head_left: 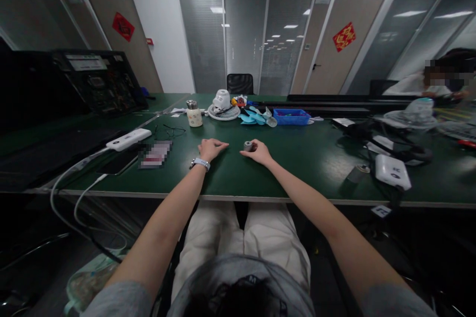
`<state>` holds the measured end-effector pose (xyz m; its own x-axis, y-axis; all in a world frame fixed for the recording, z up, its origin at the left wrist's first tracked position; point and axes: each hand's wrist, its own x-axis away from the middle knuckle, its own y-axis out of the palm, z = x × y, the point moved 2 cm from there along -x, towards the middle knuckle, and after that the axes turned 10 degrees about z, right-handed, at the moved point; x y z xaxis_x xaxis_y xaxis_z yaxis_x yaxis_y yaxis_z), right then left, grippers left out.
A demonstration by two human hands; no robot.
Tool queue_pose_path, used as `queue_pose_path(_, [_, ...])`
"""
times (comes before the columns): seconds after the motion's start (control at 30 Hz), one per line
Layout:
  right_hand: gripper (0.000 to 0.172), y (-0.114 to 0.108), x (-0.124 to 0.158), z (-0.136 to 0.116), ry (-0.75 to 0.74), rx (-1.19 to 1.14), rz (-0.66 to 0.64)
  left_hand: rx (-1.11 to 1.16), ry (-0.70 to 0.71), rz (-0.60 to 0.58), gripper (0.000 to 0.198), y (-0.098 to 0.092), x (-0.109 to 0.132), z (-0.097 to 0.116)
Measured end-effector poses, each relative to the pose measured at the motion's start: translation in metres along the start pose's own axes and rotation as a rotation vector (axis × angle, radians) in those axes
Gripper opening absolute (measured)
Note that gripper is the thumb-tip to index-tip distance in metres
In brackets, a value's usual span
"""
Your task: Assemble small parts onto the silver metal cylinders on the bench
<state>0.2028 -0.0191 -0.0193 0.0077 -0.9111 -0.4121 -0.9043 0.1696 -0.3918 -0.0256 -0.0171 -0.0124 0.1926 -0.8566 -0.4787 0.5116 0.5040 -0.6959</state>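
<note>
Near the middle of the green table (238, 178), my right hand (260, 152) has its thumb and fingers closed around a small grey cylinder (247, 146). The cylinder stands upright, with a dark spot in the middle of its top face. To its left, my left hand (212, 149) rests on the tabletop, fingers stretched toward the right and holding nothing. A watch is on that wrist. Beyond the hands lie blue fan blades (256, 117) and a white fan part (223, 104) with a round grille base.
A pen cup (194, 115) and a blue tray (291, 117) stand farther back. At left are a white power strip (128, 139) and a phone (117, 162) on a cable. Right of me are a can (360, 173), a white device (392, 172), cables, and another person (420, 81).
</note>
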Motion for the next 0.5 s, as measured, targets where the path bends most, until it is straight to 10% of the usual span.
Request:
queue_pose_path(0.23, [0.045, -0.0108, -0.0007, -0.0008, 0.133, -0.218, -0.087, -0.032, 0.014, -0.009, 0.041, 0.0016, 0.0011, 0.0023])
queue_pose_path(0.5, [0.017, -0.011, -0.008, -0.0062, 0.621, -0.821, -0.087, -0.006, -0.035, 0.068, 0.046, 0.0049, -0.0013, 0.0011])
